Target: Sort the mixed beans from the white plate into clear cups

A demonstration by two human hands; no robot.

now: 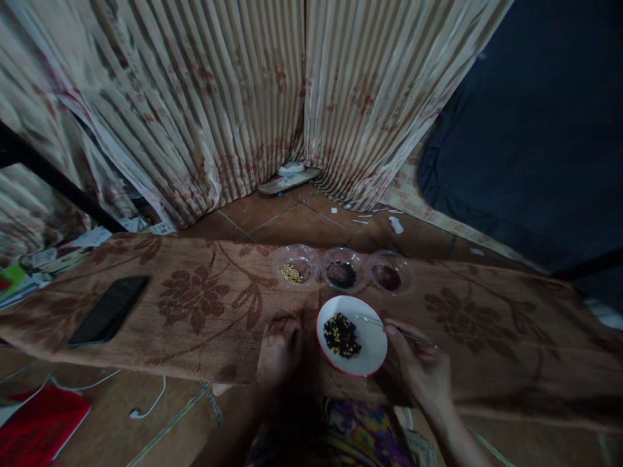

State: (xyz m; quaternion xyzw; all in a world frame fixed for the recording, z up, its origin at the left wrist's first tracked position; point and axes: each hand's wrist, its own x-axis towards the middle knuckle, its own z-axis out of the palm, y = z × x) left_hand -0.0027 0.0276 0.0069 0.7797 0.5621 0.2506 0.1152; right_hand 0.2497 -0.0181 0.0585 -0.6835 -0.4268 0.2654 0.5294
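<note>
A white plate (374, 350) with a red rim lies on the brown cloth, with mixed dark and pale yellow beans (342, 336) heaped on its left half. My right hand (423, 363) grips thin metal tweezers (372, 320), whose tips reach over the plate's bare upper part with nothing visible between them. Left of the plate, my left hand (280, 347) rests on the cloth with its fingers curled in and holds nothing visible. Behind the plate stand three clear bowls: the left bowl (296, 250) has yellow beans, the middle bowl (342, 251) black ones, the right bowl (389, 256) dark red ones.
A black phone (109, 310) lies on the patterned cloth (287, 308) at the left. Papers (63, 253) are stacked beyond the left end. Striped curtains (233, 97) hang behind, with a skateboard (289, 181) on the tiled floor. A red item (46, 421) and white cable (150, 408) lie below left.
</note>
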